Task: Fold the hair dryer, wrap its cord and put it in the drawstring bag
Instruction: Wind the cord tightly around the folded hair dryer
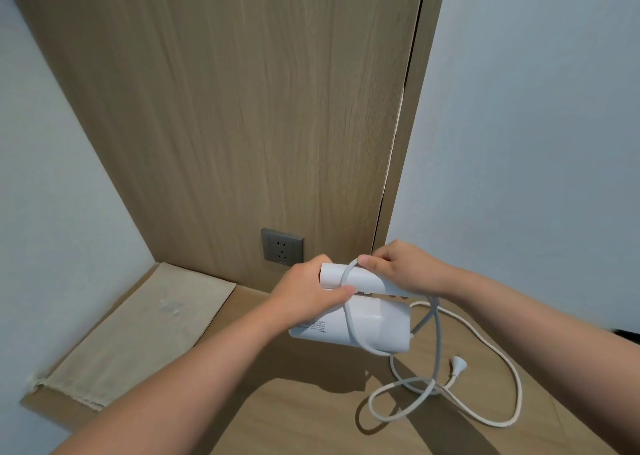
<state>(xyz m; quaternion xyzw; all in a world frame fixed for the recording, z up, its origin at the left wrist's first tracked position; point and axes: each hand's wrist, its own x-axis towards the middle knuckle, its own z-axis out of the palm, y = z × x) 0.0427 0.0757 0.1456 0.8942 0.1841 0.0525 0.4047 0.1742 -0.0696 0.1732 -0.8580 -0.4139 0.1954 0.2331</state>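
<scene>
Head view: left hand (304, 295) grip around folded hair dryer (356, 312), right hand (401, 271) pinching cord (349, 274)

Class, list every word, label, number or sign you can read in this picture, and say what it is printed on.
Nothing can be read.
Hair dryer: small block of printed lines on its body, too small to read.
Drawstring bag: faint pale mark, too blurred to read.
Wall socket: no lettering legible.

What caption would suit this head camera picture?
Two hands loop the cord around a folded hair dryer.
</scene>
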